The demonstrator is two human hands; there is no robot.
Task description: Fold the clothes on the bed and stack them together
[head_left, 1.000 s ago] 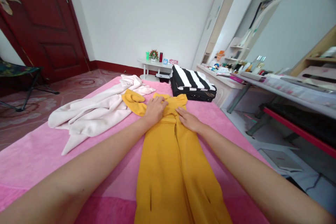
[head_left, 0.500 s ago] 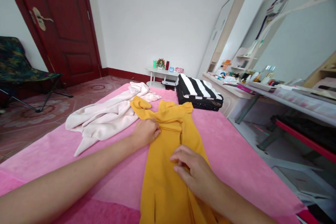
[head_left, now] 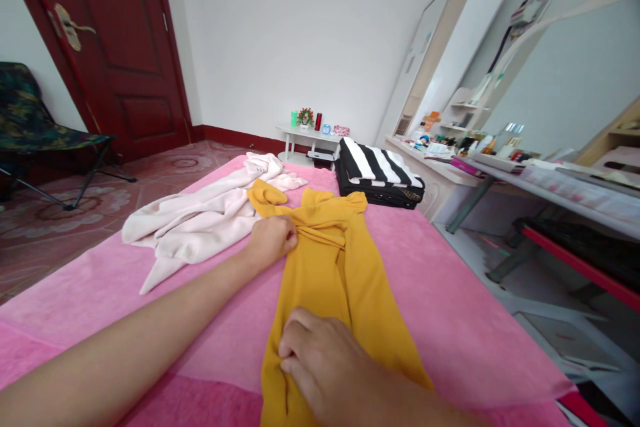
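Observation:
A mustard-yellow garment [head_left: 320, 273] lies lengthwise on the pink bedspread [head_left: 220, 327], its sleeves bunched across the far end. Its exact kind is hard to tell from the folds. My left hand [head_left: 273, 238] is closed on its left edge, just below the bunched part. Lower down, the fingers of my right hand [head_left: 325, 353] pinch the cloth near the left side, raising small creases. A pale pink top [head_left: 205, 220] lies loosely crumpled to the left of the yellow garment.
Beyond the garments, a black-and-white striped folded cloth [head_left: 377, 163] rests on a black case [head_left: 380, 193]. A low white table [head_left: 313, 133] stands by the wall. On the right is a cluttered dressing table [head_left: 445, 173]; on the left, a camouflage folding chair [head_left: 50, 140].
My right hand has moved left and nearer, from above the middle of the yellow garment to its left side, and now grips the cloth. My left hand keeps its hold.

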